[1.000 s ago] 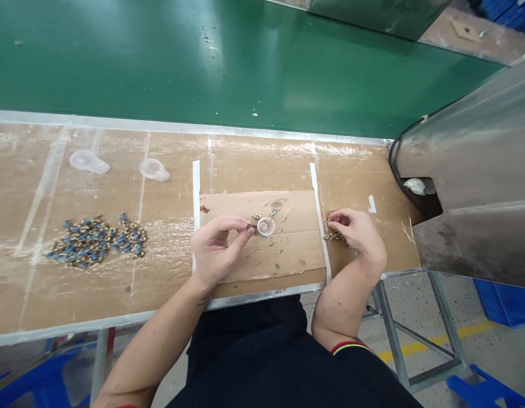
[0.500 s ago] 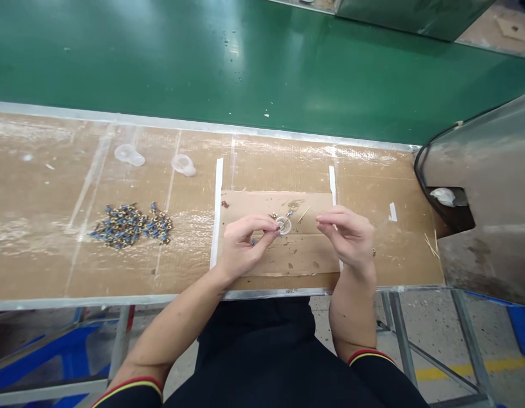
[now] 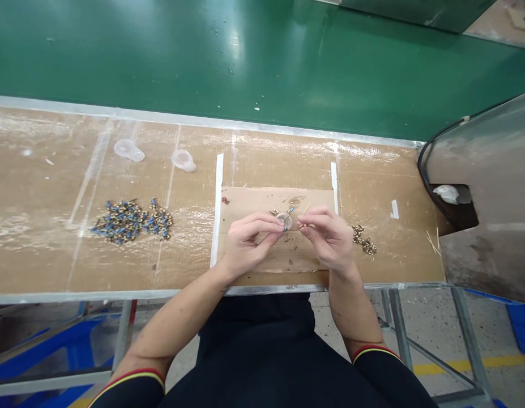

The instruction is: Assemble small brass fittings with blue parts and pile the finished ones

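My left hand (image 3: 251,243) is closed in a pinch above a cardboard sheet (image 3: 245,263), with a tiny blue piece (image 3: 285,228) at the fingertips. Facing it across a small gap, my right hand (image 3: 328,238) pinches a small brass-coloured metal part (image 3: 302,225), mostly hidden by the fingers. A round clear dish (image 3: 283,217) sits just behind my left fingertips. Behind the dish are a blue-and-brass piece (image 3: 291,209) and a wet-looking patch (image 3: 294,201). A thin wooden stick (image 3: 307,208) shows partly behind my right fingers.
To the left lies a heap of blue-and-brass parts (image 3: 122,221). Brass-coloured parts (image 3: 364,241) lie right of my right hand. Two clear plastic cups (image 3: 128,150) (image 3: 183,160) stand at the back left. Wooden sticks (image 3: 432,242) lie near a metal housing (image 3: 483,249) on the right.
My right hand has moved left and closer to my left hand, uncovering the brass-coloured parts on the right. My left hand has barely shifted. The view has tilted slightly.
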A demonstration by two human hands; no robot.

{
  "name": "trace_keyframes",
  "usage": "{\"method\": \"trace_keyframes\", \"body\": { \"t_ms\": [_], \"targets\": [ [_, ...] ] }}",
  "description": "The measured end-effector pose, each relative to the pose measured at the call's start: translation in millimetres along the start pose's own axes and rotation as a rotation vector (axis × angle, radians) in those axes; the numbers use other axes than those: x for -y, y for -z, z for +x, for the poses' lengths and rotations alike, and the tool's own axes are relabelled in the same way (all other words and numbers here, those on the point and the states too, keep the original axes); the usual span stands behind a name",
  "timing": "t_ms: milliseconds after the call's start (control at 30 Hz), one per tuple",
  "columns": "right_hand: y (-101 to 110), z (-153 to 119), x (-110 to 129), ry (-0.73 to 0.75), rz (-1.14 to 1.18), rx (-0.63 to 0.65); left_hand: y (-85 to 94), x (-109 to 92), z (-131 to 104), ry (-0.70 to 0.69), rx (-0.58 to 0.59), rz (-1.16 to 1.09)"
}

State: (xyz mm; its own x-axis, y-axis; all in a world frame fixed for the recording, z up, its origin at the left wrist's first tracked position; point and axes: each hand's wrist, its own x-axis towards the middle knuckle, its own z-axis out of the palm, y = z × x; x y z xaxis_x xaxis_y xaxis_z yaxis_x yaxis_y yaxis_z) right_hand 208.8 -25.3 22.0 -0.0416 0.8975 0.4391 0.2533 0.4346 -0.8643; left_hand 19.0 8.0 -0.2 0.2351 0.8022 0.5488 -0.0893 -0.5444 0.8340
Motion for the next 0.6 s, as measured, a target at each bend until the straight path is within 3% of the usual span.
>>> {"method": "trace_keyframes", "body": {
  "t_ms": [100,300,600],
  "targets": [
    [1.6,2.1,1.0,0.063,-0.053,-0.062,-0.4,-0.1,-0.6,0.008,0.003,0.001],
    [-3.6,1.8,-0.5,0.075,0.056,-0.089,-1.4,-1.0,-1.1,-0.002,-0.011,-0.015],
    [-8.8,-1.0,1.1,-0.04,0.032,-0.089,-4.6,0.9,-8.4,0.114,-0.077,-0.01]
  ]
}}
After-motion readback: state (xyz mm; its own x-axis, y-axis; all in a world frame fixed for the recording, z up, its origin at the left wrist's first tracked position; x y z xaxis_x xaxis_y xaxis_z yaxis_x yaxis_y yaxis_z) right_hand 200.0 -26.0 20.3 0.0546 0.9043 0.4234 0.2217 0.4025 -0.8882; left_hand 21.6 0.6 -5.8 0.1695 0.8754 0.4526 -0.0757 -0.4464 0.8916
